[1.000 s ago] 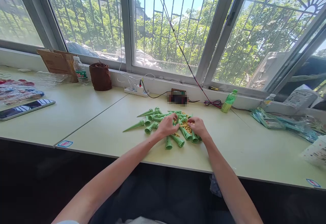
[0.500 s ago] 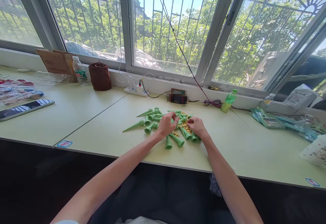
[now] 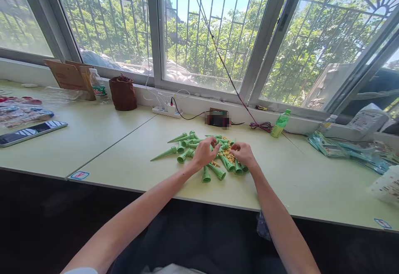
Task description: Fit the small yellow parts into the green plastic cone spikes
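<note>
My left hand [image 3: 204, 152] is curled over the middle of a pile of hollow green plastic spikes [image 3: 185, 155], closed around one green spike, most of it covered by the fingers. Facing it from the right, my right hand [image 3: 244, 155] has its thumb and fingers pinched together above small yellow-orange pieces [image 3: 230, 157]; whatever they grip is too small to make out. Several spikes lie with their round open ends toward me, such as one near the front [image 3: 206, 175]. A long spike [image 3: 163, 153] points out to the left.
The pale table [image 3: 124, 157] runs along a window. At the back stand a brown pot [image 3: 122, 94], a power strip [image 3: 166, 111], a blurred dark device [image 3: 218, 118] and a green bottle [image 3: 281, 123]. A phone [image 3: 33, 133] lies left; plastic packets [image 3: 330, 145] lie right.
Both hands stay over the pile with only slight finger movement. My right fingertips have lifted a little from the yellow-orange pieces.
</note>
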Available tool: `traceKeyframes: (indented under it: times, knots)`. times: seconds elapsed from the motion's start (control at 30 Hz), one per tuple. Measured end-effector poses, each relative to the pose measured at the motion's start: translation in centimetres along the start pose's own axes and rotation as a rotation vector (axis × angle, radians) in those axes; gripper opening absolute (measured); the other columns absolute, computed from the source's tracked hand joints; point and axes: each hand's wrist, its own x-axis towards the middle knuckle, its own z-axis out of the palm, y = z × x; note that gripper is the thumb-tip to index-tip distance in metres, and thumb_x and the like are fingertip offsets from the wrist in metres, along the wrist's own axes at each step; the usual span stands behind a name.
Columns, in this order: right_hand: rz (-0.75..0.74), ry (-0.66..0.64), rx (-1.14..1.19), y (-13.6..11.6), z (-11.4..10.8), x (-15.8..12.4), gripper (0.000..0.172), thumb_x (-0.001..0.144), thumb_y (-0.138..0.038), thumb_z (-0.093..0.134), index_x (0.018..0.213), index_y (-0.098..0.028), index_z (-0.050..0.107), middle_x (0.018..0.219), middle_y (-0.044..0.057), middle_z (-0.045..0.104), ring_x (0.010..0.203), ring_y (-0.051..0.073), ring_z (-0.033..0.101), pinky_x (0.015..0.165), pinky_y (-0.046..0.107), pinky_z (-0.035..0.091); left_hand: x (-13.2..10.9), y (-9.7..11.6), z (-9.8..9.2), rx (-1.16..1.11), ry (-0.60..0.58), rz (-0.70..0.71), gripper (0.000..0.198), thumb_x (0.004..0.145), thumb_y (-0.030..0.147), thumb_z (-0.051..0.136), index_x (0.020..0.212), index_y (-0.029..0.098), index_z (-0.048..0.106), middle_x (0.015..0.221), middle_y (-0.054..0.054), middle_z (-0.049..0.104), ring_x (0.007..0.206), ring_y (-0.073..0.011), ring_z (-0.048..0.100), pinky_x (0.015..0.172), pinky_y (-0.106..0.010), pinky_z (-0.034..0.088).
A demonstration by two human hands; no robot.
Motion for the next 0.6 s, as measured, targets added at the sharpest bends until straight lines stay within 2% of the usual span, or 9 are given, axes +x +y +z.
traceKeyframes:
  times: [0.2,0.43,0.6]
  knots:
    - [-0.055,-0.15,-0.048,-0.8,-0.6,-0.5,0.014,0.071,-0.02,0.06,0.073,-0.019,0.073,0.071,0.002,0.07,0.069,0.015,0.061,0.067,0.024,0.04,0.0,0.0,0.0,0.014,-0.014,-0.006,0.022,0.09,0.039,0.052,0.089,0.017,0.058,0.08,-0.003,0.064,0.065,-0.0142,0.056,0.062,-0.026,0.042]
    - [-0.063,-0.223,-0.039,-1.2,-0.9,-0.6,0.013,0.07,-0.022,0.062,0.074,-0.017,0.074,0.069,0.003,0.069,0.067,0.015,0.06,0.063,0.024,0.04,0.0,-0.2,0.2,0.019,-0.008,-0.007,0.022,0.09,0.038,0.052,0.089,0.017,0.058,0.081,-0.004,0.064,0.065,-0.0141,0.055,0.062,-0.027,0.041]
    - [-0.09,-0.22,-0.032,-0.8,-0.5,-0.6,0.012,0.072,-0.023,0.063,0.07,-0.018,0.074,0.069,0.002,0.069,0.066,0.015,0.059,0.062,0.024,0.041,0.0,-0.2,0.1,0.018,-0.015,0.001,0.022,0.09,0.038,0.051,0.089,0.017,0.059,0.081,-0.004,0.064,0.065,-0.0143,0.055,0.063,-0.027,0.042]
